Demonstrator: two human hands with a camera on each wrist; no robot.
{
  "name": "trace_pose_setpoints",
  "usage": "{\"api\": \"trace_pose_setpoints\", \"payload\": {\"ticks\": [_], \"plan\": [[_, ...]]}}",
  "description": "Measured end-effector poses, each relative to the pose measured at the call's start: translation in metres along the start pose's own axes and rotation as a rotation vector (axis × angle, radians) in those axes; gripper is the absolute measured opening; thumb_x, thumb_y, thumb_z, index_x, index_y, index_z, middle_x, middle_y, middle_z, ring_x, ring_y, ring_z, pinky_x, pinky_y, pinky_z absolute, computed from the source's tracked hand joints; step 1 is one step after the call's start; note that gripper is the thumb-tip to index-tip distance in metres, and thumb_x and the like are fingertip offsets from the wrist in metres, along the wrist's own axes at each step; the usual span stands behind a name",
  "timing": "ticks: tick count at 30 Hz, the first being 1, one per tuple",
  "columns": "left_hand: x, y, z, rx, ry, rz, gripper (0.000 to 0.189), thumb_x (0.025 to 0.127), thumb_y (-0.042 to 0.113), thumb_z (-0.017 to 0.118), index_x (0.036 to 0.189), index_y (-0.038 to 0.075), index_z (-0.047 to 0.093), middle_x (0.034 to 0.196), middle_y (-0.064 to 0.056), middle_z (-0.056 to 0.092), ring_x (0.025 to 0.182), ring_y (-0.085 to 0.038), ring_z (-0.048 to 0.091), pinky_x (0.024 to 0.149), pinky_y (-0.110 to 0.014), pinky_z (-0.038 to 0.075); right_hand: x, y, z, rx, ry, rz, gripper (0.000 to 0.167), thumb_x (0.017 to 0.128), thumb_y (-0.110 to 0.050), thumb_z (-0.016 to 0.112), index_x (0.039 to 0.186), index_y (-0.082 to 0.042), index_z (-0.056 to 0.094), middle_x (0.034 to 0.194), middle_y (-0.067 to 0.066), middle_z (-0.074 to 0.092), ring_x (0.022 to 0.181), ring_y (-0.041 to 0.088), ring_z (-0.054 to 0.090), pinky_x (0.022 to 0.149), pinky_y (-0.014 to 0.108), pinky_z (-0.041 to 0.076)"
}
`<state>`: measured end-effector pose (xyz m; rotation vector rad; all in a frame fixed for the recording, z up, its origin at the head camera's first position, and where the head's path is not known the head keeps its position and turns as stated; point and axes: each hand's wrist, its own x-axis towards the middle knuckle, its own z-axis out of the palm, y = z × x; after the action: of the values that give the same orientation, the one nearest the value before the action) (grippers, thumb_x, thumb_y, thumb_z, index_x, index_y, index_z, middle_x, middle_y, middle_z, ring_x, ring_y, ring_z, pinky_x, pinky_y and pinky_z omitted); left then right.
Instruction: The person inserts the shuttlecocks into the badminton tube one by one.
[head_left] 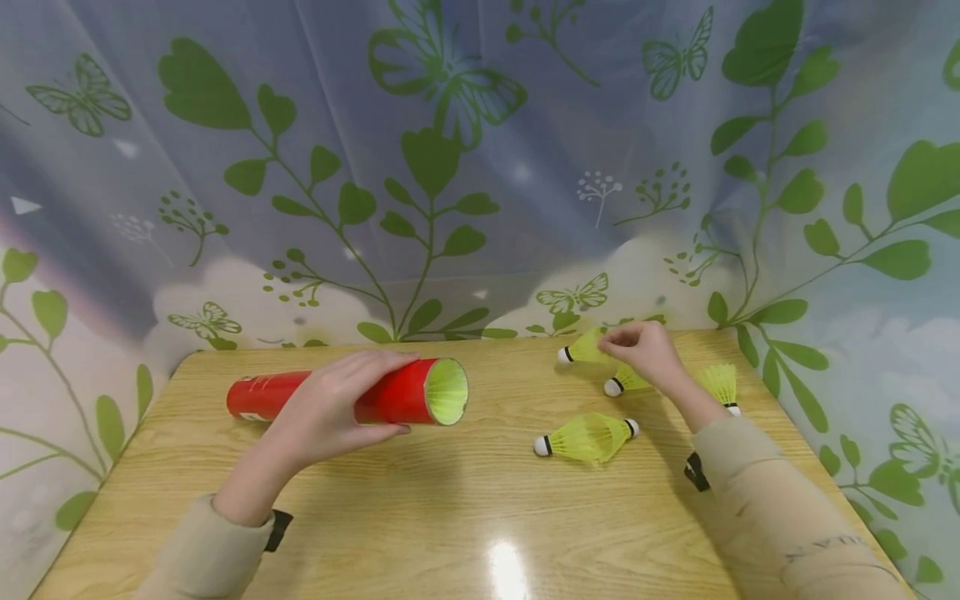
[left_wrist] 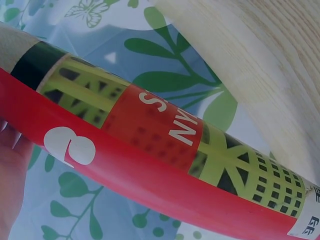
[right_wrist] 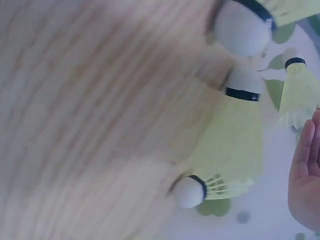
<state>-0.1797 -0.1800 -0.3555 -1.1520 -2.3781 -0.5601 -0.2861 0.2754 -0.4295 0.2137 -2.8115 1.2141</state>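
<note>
My left hand (head_left: 337, 408) wraps over a red cylindrical shuttlecock tube (head_left: 401, 392), which lies roughly level, its open end facing right. A yellow skirt shows inside that mouth, and more yellow netting (left_wrist: 225, 160) appears through the tube's clear side in the left wrist view. At the back right, my right hand (head_left: 645, 352) pinches the skirt edge of a yellow shuttlecock (head_left: 583, 347), its white cork pointing left. In the right wrist view, fingertips (right_wrist: 316, 116) meet that shuttlecock (right_wrist: 300, 92) at its skirt. Another shuttlecock (head_left: 626, 382) lies just below the hand, partly covered by it.
Two shuttlecocks (head_left: 581, 440) lie skirt to skirt nearer the front, corks outward. One more shuttlecock (head_left: 720, 385) stands by the right forearm, cork down. The wooden table (head_left: 450, 517) ends at the back against a patterned curtain (head_left: 480, 208).
</note>
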Motion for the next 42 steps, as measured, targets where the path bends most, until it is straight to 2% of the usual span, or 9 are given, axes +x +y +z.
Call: {"api": "trace_pose_setpoints", "payload": {"ticks": [5,9,21,27,34,42], "plan": [[0.0,0.0,0.0,0.007,0.0,0.0,0.082,0.067,0.023,0.102,0.139,0.009,0.064,0.13,-0.009,0.074,0.119,-0.03,0.071,0.097,-0.053,0.063,-0.002,-0.01,-0.005,-0.008,-0.011,-0.036,0.023,0.1,-0.023,0.076,0.112,-0.005,0.081,0.105,0.014,0.08,0.089,0.016,0.07,0.081,0.037,0.06],[0.001,0.0,0.001,0.006,-0.004,0.001,0.083,0.067,0.023,0.102,0.139,0.009,0.064,0.13,-0.008,0.074,0.119,-0.03,0.071,0.098,-0.053,0.062,-0.005,-0.022,-0.007,0.012,-0.015,-0.057,0.025,0.1,-0.025,0.076,0.112,-0.004,0.081,0.106,0.016,0.08,0.087,0.013,0.069,0.08,0.032,0.059],[0.002,0.0,0.001,0.012,-0.01,0.005,0.082,0.067,0.024,0.102,0.139,0.009,0.064,0.13,-0.009,0.074,0.119,-0.03,0.072,0.098,-0.053,0.062,-0.015,-0.066,-0.007,0.143,-0.041,-0.049,0.024,0.098,-0.023,0.078,0.111,-0.002,0.08,0.105,0.011,0.08,0.084,0.003,0.068,0.079,0.021,0.057],[0.002,0.0,0.002,0.008,-0.006,0.009,0.082,0.068,0.024,0.101,0.139,0.01,0.064,0.13,-0.009,0.074,0.119,-0.03,0.071,0.097,-0.053,0.062,-0.023,-0.087,-0.008,0.206,-0.041,-0.109,0.021,0.097,-0.018,0.079,0.109,-0.002,0.08,0.099,0.005,0.079,0.082,0.005,0.07,0.077,0.02,0.058],[0.002,0.0,0.002,0.001,0.0,0.008,0.082,0.068,0.024,0.101,0.139,0.01,0.064,0.131,-0.009,0.074,0.119,-0.03,0.071,0.097,-0.053,0.062,-0.037,-0.112,-0.009,0.273,-0.052,-0.175,0.016,0.095,-0.011,0.08,0.106,0.0,0.079,0.096,0.006,0.078,0.081,0.007,0.071,0.077,0.02,0.06],[0.001,0.0,0.003,0.006,0.002,0.009,0.083,0.067,0.023,0.101,0.14,0.009,0.064,0.13,-0.009,0.074,0.119,-0.03,0.072,0.096,-0.052,0.063,-0.052,-0.135,-0.009,0.365,-0.052,-0.314,0.008,0.092,0.0,0.078,0.099,0.004,0.079,0.086,-0.015,0.075,0.079,0.004,0.071,0.075,0.02,0.06]]}}
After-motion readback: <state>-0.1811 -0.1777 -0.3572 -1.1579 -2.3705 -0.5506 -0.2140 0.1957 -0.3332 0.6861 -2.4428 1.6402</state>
